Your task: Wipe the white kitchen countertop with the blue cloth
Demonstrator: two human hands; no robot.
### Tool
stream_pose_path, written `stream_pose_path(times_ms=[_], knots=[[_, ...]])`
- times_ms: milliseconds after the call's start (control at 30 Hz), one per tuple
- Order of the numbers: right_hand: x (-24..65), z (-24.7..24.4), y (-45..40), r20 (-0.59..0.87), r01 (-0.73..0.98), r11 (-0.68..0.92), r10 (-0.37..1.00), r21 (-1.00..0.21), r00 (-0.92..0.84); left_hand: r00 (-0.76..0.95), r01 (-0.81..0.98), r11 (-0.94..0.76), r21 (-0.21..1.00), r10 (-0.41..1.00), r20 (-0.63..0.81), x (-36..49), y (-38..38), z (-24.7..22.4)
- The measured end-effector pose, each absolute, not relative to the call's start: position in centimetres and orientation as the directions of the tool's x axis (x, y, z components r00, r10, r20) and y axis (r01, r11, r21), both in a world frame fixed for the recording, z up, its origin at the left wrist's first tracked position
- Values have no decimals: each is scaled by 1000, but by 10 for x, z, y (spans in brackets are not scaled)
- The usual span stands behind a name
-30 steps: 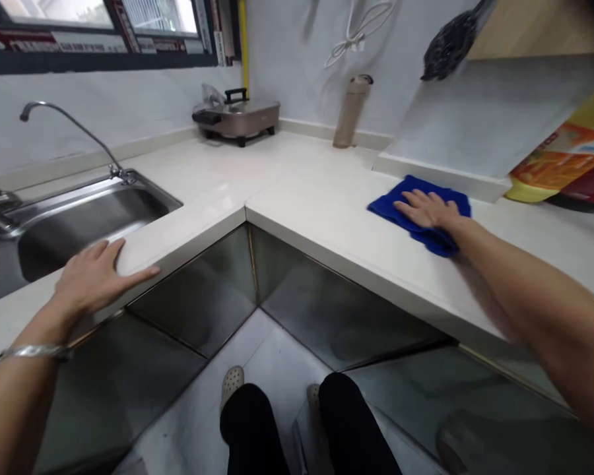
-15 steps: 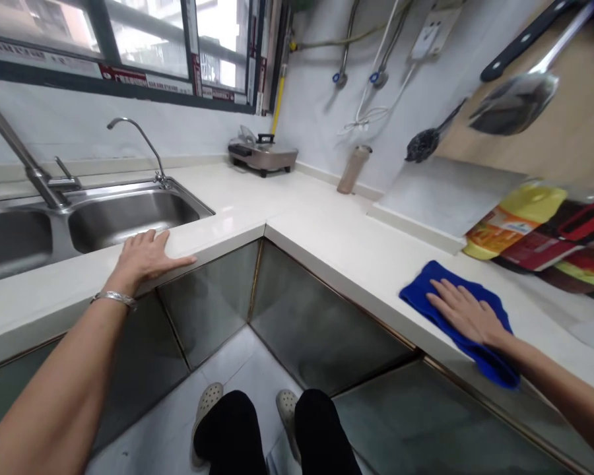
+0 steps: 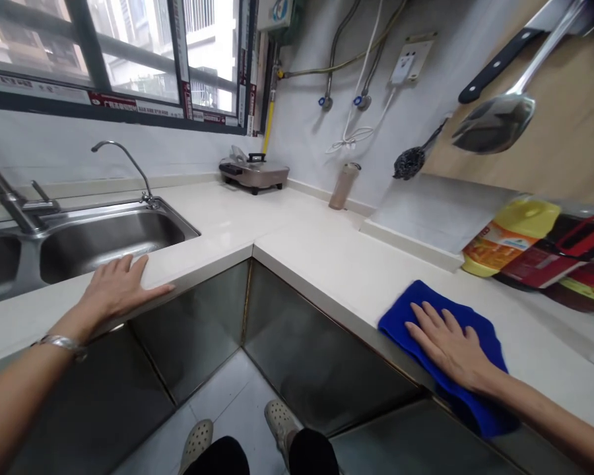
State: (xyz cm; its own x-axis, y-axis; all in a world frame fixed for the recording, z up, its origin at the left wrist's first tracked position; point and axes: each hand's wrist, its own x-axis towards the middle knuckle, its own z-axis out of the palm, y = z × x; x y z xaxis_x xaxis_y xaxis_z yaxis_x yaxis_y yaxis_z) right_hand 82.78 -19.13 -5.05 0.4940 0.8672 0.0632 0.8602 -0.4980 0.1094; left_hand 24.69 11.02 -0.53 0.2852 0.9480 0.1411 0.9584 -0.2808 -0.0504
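Observation:
My left hand (image 3: 115, 285) rests flat on the front edge of the white countertop (image 3: 301, 237), just before the sink, with its fingers apart and holding nothing. A bracelet (image 3: 64, 344) circles that wrist. On the right, my right hand (image 3: 450, 343) lies spread on a blue cloth (image 3: 482, 333), pressing it down rather than gripping it. The cloth is spread over the counter's front edge, and its lower part hangs down before the cabinet doors.
A steel double sink (image 3: 111, 241) with two faucets lies at left. An electric pan (image 3: 257, 175) and a brownish bottle (image 3: 345, 187) stand at the back. A yellow jug (image 3: 515, 234) stands at right, below a hanging ladle (image 3: 497, 122) and knife (image 3: 499, 63).
My right hand and the blue cloth have moved toward the counter's front edge, with more cloth hanging over it. The view has tilted slightly upward. My left hand stays by the sink.

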Motion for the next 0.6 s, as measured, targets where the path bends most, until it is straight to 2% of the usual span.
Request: stream_pose_path(times_ms=[100, 300, 600], knots=[[794, -32, -155, -20, 891, -445, 894, 84, 448, 265, 961, -254, -110, 959, 100, 248, 112, -5], [759, -17, -72, -6, 947, -318, 948, 41, 318, 261, 950, -249, -187, 964, 42, 252, 108, 1], [766, -15, 9, 35, 976, -215, 976, -43, 216, 263, 958, -248, -141, 960, 96, 249, 108, -1]])
